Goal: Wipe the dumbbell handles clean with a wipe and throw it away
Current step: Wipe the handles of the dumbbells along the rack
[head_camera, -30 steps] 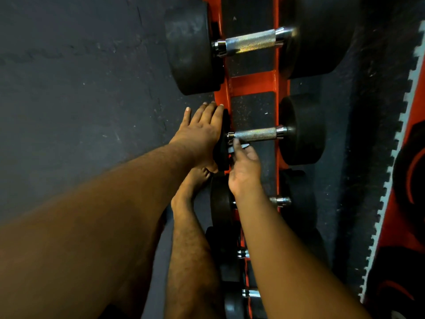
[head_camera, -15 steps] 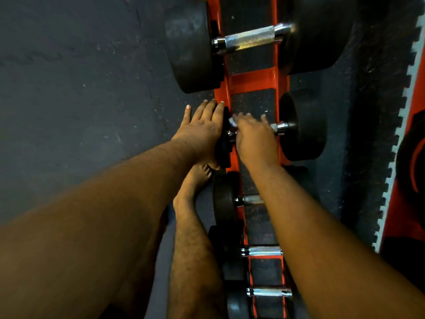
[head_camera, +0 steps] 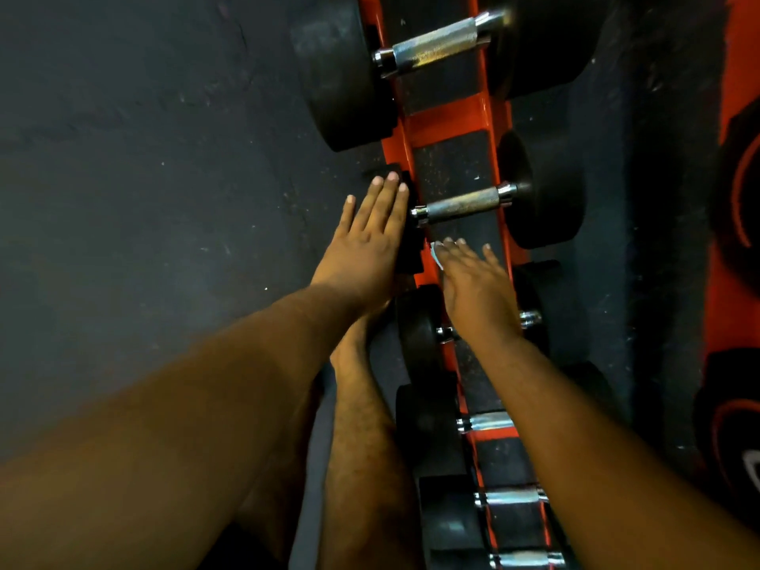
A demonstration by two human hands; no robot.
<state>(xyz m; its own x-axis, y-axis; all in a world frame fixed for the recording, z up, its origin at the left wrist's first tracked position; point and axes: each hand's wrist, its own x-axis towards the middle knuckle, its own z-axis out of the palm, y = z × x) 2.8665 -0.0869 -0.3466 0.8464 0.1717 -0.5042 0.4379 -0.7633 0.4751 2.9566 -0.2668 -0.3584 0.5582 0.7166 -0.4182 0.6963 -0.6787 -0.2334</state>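
A mid-sized dumbbell lies across the orange rack (head_camera: 448,121), its knurled metal handle (head_camera: 462,205) bare and in full view. My left hand (head_camera: 364,248) rests flat, fingers straight, against that dumbbell's left black head. My right hand (head_camera: 473,281) hovers just below the handle, over the rack's dark pad. A white wipe (head_camera: 436,255) peeks out at its index-finger side; my thumb is hidden beneath. A bigger dumbbell with a shiny handle (head_camera: 436,45) sits farther up the rack.
Smaller dumbbells with chrome handles (head_camera: 489,421) line the rack toward me, partly under my right forearm. My bare foot (head_camera: 357,343) stands on the dark rubber floor (head_camera: 144,178) left of the rack. Red and black gear (head_camera: 736,117) lies at the right edge.
My right hand has slid off the mid-sized dumbbell's handle and back toward me, leaving the handle uncovered. My left hand stays on the left head, fingers now straighter.
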